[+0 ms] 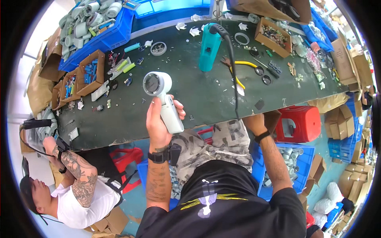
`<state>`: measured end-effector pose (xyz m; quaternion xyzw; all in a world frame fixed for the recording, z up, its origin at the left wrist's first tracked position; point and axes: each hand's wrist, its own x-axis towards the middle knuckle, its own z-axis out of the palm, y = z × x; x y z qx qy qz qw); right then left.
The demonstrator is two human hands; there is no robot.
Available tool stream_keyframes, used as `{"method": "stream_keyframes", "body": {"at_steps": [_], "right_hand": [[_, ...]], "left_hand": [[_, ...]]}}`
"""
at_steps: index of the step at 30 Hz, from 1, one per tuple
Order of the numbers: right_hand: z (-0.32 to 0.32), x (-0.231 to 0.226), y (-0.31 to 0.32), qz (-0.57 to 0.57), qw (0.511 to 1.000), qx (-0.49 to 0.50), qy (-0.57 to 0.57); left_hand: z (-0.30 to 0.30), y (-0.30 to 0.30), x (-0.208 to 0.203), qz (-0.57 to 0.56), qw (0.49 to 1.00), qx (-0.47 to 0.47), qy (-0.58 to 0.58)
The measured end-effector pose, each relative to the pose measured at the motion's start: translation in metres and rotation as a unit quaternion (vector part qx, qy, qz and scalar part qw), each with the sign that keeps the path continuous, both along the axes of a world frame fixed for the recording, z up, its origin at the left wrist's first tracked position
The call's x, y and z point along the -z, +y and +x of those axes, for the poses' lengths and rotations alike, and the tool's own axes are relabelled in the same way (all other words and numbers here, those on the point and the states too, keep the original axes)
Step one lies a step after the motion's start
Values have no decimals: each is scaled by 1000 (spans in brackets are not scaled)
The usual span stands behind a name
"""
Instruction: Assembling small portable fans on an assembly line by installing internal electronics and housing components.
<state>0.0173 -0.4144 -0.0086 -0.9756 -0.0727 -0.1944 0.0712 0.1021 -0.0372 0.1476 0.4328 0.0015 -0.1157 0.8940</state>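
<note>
My left hand (156, 123) is wrapped round the handle of a white handheld fan (172, 116), held upright above the near part of the workbench with its round head up. At the bench's front edge is my right hand (254, 123), next to a small dark scrap (259, 104); its fingers are mostly hidden. A teal power screwdriver (209, 47) with a black cord stands or hangs beyond the fan. To its right lie yellow-handled pliers (243, 63) and a screwdriver (267, 69) with a dark handle.
Blue battery cells (91, 71) fill a cardboard tray at left, below a blue crate (104, 39) of grey housings. A box of small parts (274, 36) sits at the back right. A red stool (299, 123) stands under the bench edge. A co-worker (85, 186) is at my left.
</note>
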Motion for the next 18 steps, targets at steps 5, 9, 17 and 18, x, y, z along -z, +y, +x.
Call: {"method": "stream_keyframes", "body": {"at_steps": [5, 9, 17, 18], "right_hand": [[-47, -48, 62, 32, 924, 35, 378], [-48, -161, 112, 296, 845, -143, 422], [47, -224, 178, 436, 869, -146, 183], [61, -219, 181, 352, 912, -154, 142]], "left_hand": [[1, 3, 3, -7, 1000, 12, 11], [0, 6, 3, -47, 999, 18, 21], [-3, 8, -8, -12, 998, 11, 60], [-3, 9, -9, 9, 998, 13, 56]]}}
